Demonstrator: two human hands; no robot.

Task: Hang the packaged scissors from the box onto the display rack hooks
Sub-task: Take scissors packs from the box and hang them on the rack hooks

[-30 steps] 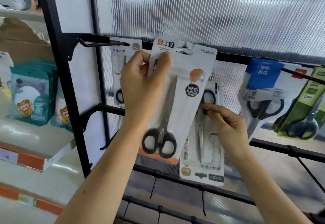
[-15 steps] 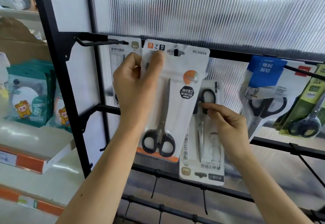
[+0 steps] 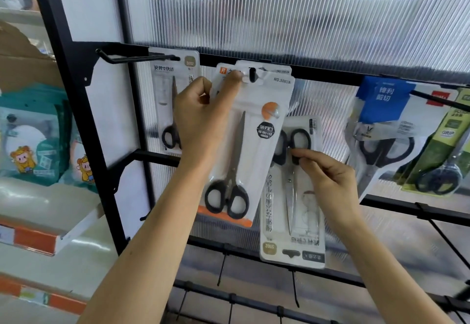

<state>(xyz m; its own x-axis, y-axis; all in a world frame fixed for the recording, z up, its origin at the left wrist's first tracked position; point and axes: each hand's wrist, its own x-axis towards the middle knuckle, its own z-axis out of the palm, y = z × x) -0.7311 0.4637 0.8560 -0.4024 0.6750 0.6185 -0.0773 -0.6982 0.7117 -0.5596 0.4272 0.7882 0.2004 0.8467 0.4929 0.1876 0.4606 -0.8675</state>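
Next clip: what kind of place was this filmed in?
Most likely a shop's stationery aisle: packs of scissors hang from hooks on a black rack, and the shelf on the left carries orange label strips.

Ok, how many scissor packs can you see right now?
6: left pack on the left hook; front pack in the left hand, at the middle hook; rear pack behind it; upside-down pack in the right hand; blue pack and green pack at right. More may be hidden.

Left hand's (image 3: 201, 120) scissors pack (image 3: 262, 166) on hook (image 3: 252, 75)
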